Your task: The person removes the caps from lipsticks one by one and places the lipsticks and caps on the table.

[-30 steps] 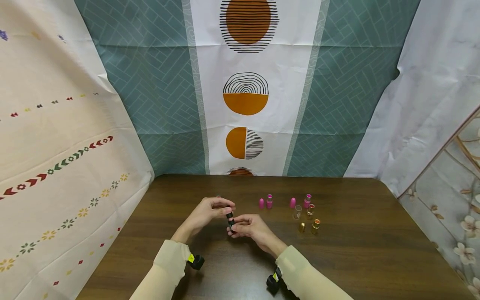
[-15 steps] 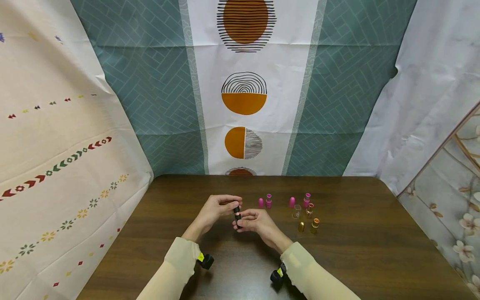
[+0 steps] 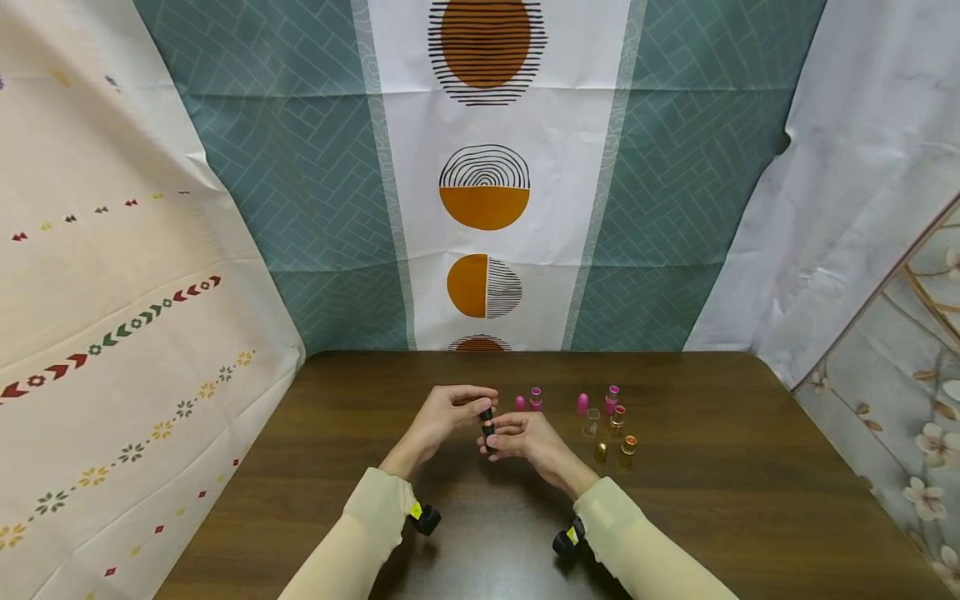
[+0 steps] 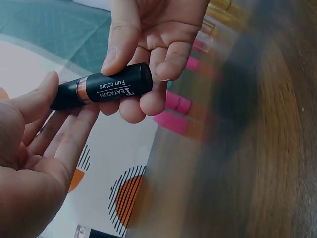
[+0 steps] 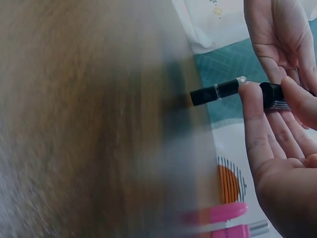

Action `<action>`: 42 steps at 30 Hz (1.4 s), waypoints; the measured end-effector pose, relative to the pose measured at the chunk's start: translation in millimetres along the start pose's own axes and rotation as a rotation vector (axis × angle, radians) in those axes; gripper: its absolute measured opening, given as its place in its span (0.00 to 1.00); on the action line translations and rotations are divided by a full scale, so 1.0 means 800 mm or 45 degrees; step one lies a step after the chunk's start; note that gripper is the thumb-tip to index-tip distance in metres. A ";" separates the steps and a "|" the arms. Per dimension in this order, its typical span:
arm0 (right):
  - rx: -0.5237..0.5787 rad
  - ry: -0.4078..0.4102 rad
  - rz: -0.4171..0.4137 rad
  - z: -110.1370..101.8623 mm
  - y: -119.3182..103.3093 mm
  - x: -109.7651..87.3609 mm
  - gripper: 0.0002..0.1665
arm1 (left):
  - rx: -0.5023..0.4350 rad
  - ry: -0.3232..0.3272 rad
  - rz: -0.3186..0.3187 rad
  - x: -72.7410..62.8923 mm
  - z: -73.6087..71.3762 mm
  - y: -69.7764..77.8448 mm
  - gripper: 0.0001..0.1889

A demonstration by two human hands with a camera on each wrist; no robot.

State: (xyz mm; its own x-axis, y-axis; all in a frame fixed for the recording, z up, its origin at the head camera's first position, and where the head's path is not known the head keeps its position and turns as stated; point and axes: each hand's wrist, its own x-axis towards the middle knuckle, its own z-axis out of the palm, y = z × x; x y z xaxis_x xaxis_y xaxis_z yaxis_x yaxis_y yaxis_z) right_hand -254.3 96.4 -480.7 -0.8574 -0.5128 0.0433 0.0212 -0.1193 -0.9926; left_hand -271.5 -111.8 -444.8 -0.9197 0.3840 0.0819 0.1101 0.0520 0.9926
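Both hands hold a black lipstick with a rose-gold band and white lettering, nearly upright above the table. My left hand pinches its upper end between thumb and fingers. The lower, lettered part is gripped by my right hand, its thumb along the side. In the left wrist view, the band shows between two black parts. Another small black tube with a clear end stands beyond the hands in the right wrist view; in the head view I cannot see it.
Right of the hands, pink caps lie beside pink lipstick tubes. Nearer stand a clear cap, a gold-and-clear tube, a gold cap and a gold tube. Patterned cloths hang behind the brown table.
Both hands have moved right and slightly away with the black lipstick, now close to the pink caps. The lipstick has become more upright. The head view has turned slightly right.
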 end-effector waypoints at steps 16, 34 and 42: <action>-0.118 0.129 -0.055 -0.012 -0.027 -0.009 0.23 | 0.048 0.123 0.067 0.022 0.024 0.020 0.13; -0.144 0.240 -0.035 -0.023 -0.020 -0.014 0.20 | 0.069 0.241 0.099 0.035 0.025 0.028 0.14; -0.076 0.341 -0.023 -0.039 -0.030 -0.021 0.22 | 0.104 0.289 0.088 0.036 0.026 0.025 0.13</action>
State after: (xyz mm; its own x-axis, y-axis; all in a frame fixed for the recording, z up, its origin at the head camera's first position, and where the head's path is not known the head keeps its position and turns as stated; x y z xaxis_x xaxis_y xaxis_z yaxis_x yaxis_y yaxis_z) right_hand -256.4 134.3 -461.0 -0.9629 -0.2673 0.0379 -0.0193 -0.0719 -0.9972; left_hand -288.1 -80.2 -424.1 -0.9690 0.1728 0.1763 0.1970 0.1107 0.9741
